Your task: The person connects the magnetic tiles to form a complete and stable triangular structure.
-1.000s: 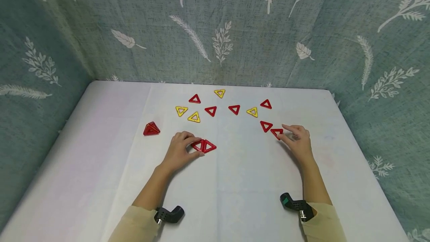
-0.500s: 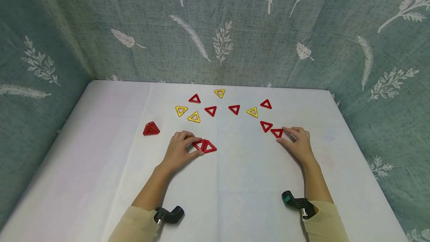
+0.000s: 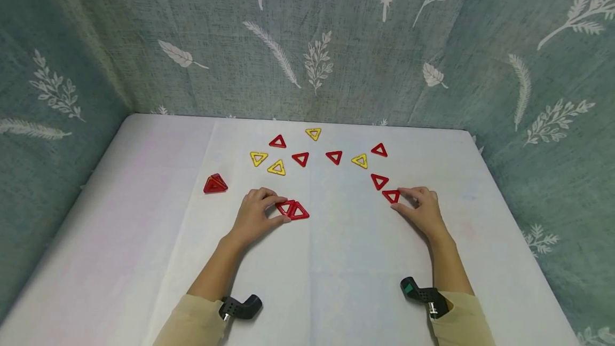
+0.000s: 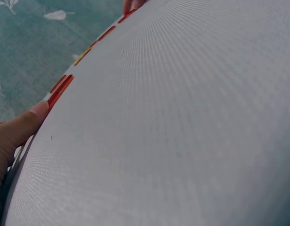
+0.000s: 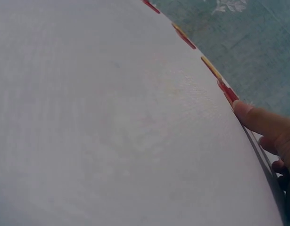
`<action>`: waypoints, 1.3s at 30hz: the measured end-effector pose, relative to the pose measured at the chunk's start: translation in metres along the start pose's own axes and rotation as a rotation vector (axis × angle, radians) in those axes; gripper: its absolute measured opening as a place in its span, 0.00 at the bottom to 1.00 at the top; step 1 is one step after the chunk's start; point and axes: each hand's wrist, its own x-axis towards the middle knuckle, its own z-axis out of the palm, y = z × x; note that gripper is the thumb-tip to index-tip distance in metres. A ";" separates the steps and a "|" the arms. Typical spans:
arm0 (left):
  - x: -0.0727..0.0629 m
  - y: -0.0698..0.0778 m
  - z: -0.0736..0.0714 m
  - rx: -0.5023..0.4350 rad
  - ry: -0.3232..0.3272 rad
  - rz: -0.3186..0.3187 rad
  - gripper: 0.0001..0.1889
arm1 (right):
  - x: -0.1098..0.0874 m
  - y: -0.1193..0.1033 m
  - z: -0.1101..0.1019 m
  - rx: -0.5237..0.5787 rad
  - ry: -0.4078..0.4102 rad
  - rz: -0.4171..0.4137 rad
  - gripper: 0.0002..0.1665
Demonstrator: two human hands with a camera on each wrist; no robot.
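Observation:
My left hand (image 3: pixel 256 213) lies on the left of the middle, thumb and fingers pinching a red triangular frame tile (image 3: pixel 285 207). A second red triangle (image 3: pixel 300 211) adjoins that tile edge to edge on its right. On the right, my right hand (image 3: pixel 424 211) pinches another red triangular tile (image 3: pixel 391 196) between thumb and index finger. Just beyond it lies a red triangle (image 3: pixel 379 181). In the left wrist view the left thumb (image 4: pixel 39 109) presses a red tile's edge; the right wrist view has the right thumb (image 5: pixel 246 114) against red tile edges.
A small red pyramid (image 3: pixel 215 183) stands left of the left hand. Toward the back of the white table (image 3: pixel 355 271) lie several loose triangles, among them a yellow one (image 3: pixel 276 167) and a red one (image 3: pixel 333 157). A leaf-patterned cloth (image 3: pixel 202 57) encloses the back and sides.
The right hand has closed its fingers on the red triangle and drawn it slightly left and nearer, away from its neighbour. The left hand has barely moved.

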 end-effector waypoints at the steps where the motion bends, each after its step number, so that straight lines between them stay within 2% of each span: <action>1: -0.001 0.000 0.000 0.003 -0.003 0.000 0.23 | -0.002 0.000 0.001 0.002 0.004 -0.010 0.29; 10: -0.005 0.005 0.005 0.074 -0.044 0.035 0.22 | -0.008 -0.001 0.010 0.031 0.044 -0.066 0.28; 19: -0.003 0.011 0.009 0.036 -0.070 0.031 0.23 | -0.009 -0.006 0.015 0.038 0.064 -0.122 0.27; 28: 0.003 0.016 0.011 0.012 -0.065 0.045 0.24 | -0.009 -0.012 0.022 0.054 0.069 -0.186 0.27; 36: 0.002 0.014 0.014 0.019 0.006 0.126 0.23 | -0.010 -0.020 0.028 0.039 0.068 -0.213 0.26; 39: 0.001 0.013 0.014 0.019 0.012 0.140 0.23 | -0.010 -0.024 0.030 0.035 0.051 -0.209 0.26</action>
